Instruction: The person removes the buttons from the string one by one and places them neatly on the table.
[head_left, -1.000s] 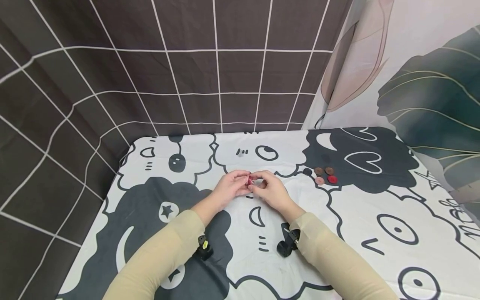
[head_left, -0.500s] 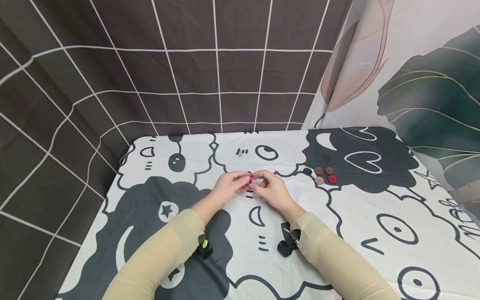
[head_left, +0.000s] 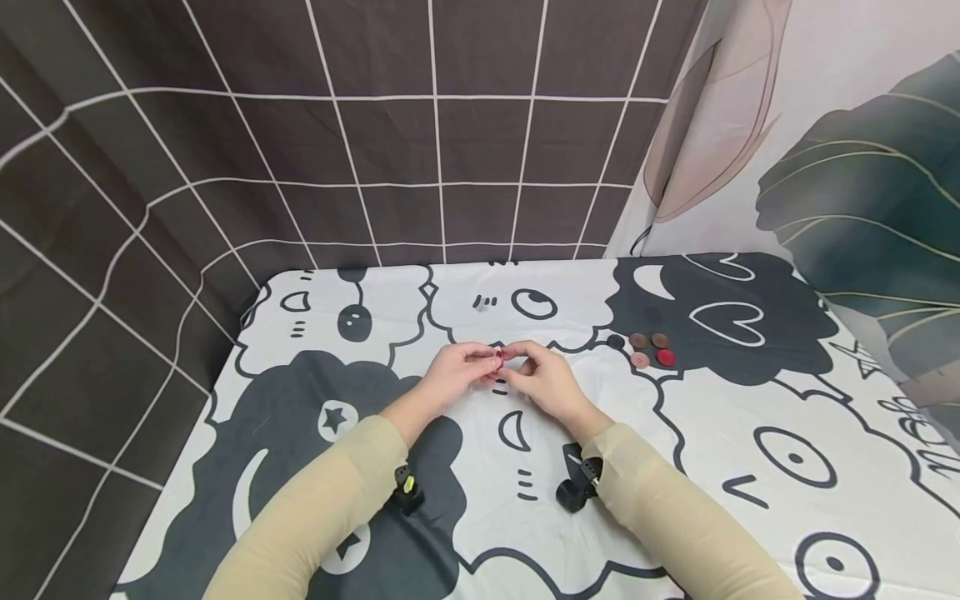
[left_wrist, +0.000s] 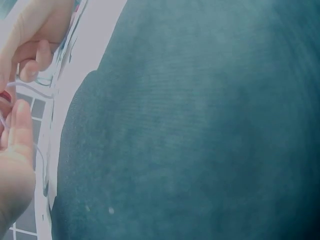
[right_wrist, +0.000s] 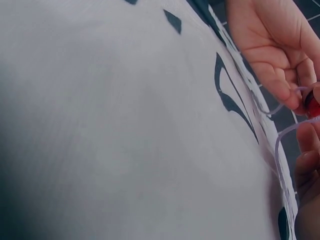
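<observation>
Over the middle of the table, both hands meet fingertip to fingertip. My left hand [head_left: 459,368] pinches a small red button [right_wrist: 313,105] between thumb and fingers; only part of its rim shows. My right hand [head_left: 542,377] is pinched close against it, apparently on a thin purple cord [right_wrist: 281,137], though the fingertips cover the exact grip. Loose lengths of this cord hang in curves below the hands in both wrist views. Whether it passes through a hole in the button is hidden.
Right of the hands lie several loose buttons: a dark one [head_left: 616,342], brown ones [head_left: 638,341], a pink one [head_left: 640,360] and a red one [head_left: 665,357]. Beneath is a black-and-white patterned tablecloth [head_left: 585,525]. A dark grid-pattern curtain [head_left: 390,142] stands behind.
The hands stay in nearly the same place. The left fingers have shifted slightly around the red button, and less of its red face shows than a second ago.
</observation>
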